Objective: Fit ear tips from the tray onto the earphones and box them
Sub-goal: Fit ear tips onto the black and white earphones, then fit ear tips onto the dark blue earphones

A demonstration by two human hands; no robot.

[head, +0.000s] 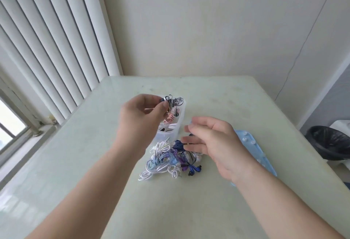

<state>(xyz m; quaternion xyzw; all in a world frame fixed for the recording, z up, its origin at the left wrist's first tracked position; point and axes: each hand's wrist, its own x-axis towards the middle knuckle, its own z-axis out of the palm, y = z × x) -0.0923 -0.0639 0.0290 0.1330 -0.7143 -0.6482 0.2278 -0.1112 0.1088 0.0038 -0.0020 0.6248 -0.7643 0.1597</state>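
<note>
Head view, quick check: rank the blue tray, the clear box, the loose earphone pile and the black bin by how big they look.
1. Earphone pile and clear box: look alike, and the left hand hides part of the box.
2. Blue tray: unsure, the right hand covers much of it.
3. Black bin: unsure, it is cropped and farther off.

Pale green table [217, 95] fills centre and lower frame. Vertical blinds [56, 45] from 9 to 11 o'clock; window [9, 125] at 9, below them. Cream wall [198, 23] at 12. Black-lined bin [331, 144] at 3, off the table's edge.
</note>
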